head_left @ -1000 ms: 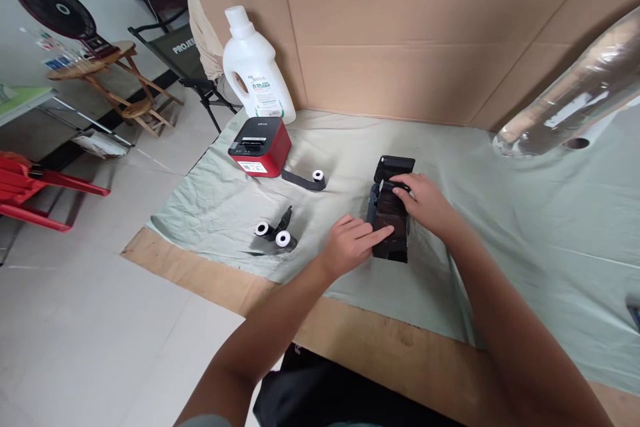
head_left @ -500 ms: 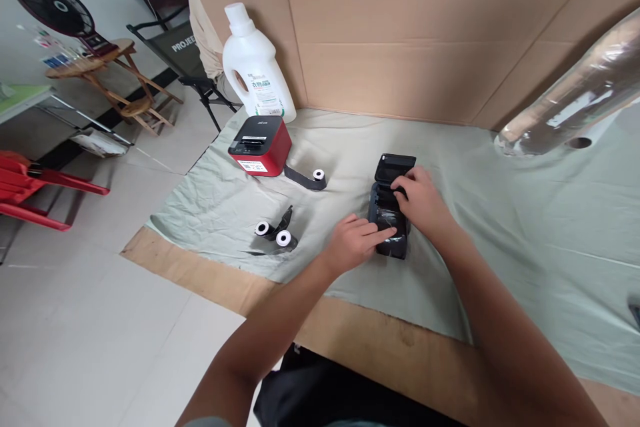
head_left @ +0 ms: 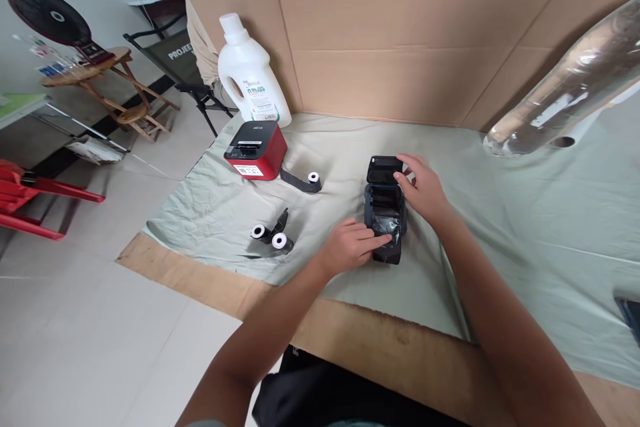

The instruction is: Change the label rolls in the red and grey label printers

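Observation:
A small dark portable printer stands on the cloth with its lid tipped back. A glossy black strip comes out of it and hangs over its near side. My left hand lies at the printer's left, index finger stretched out and pressing on the strip, the other fingers curled. My right hand has thumb and fingers closed on the right edge of the lid. To the left lie two rolls of black paper, partly unwound. Another black roll trails a strip towards a red and black printer.
A white detergent bottle stands behind the red printer, against a cardboard wall. A film-wrapped roll leans at the right. A dark object lies at the right edge. Wooden board shows along the front.
My right hand has moved from the inside of the printer up to its lid. My left index finger stays on the black strip. The view has shifted slightly.

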Motion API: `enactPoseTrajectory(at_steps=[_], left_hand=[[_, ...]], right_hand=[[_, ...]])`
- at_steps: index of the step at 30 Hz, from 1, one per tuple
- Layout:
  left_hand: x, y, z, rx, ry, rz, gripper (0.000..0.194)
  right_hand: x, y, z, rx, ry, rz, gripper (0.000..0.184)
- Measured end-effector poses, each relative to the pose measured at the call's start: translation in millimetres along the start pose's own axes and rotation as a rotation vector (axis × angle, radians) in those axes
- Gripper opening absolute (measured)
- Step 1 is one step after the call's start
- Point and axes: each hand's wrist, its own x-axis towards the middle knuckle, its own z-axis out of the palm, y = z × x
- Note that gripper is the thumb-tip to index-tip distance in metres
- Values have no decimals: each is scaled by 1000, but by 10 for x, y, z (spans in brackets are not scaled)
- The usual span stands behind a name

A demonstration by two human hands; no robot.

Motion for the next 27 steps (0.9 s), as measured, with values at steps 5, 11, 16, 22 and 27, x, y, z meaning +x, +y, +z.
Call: enactPoseTrajectory(at_steps=[5, 11, 16, 22, 27], left_hand=[[1, 14, 21, 1, -55, 10, 41], [3, 28, 54, -12, 7, 53, 37], [2, 24, 70, -23, -2, 44, 36], [13, 21, 77, -80, -106, 9, 36], [24, 17, 50, -111, -99, -18, 37]], right_hand=[[-22, -119, -183, 27, -108, -10, 23], [-94, -253, -350, -27, -521, 34, 12], [-64, -207, -236, -106, -514, 207, 40], [3, -202, -164, -210, -711, 421, 57], [-81, -497, -117, -297, -634, 477, 54]])
